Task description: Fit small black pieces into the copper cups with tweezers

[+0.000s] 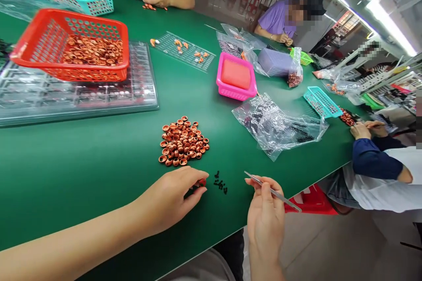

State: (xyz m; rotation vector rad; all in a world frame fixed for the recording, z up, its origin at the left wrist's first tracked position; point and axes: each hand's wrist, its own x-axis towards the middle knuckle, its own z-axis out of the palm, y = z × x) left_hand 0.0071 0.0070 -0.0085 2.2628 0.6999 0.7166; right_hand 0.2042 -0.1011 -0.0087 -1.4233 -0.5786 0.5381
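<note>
My left hand (176, 195) is closed on a small copper-coloured piece (201, 182), mostly hidden between thumb and fingers. Just beyond that hand lies a pile of round, hollow copper-coloured pieces (183, 141) on the green table. My right hand (267, 206) grips metal tweezers (275, 192), their tips pointing up and left over the table. Between my two hands are several tiny black parts (220, 183), touched by neither.
A red basket (41, 59) of copper-coloured pieces stands on clear trays (145, 83) at left. Ahead are a pink basket (235, 92), a plastic bag (273, 125) and a clear grid sheet (171, 48). Other people sit around the table, one (376, 158) close on the right.
</note>
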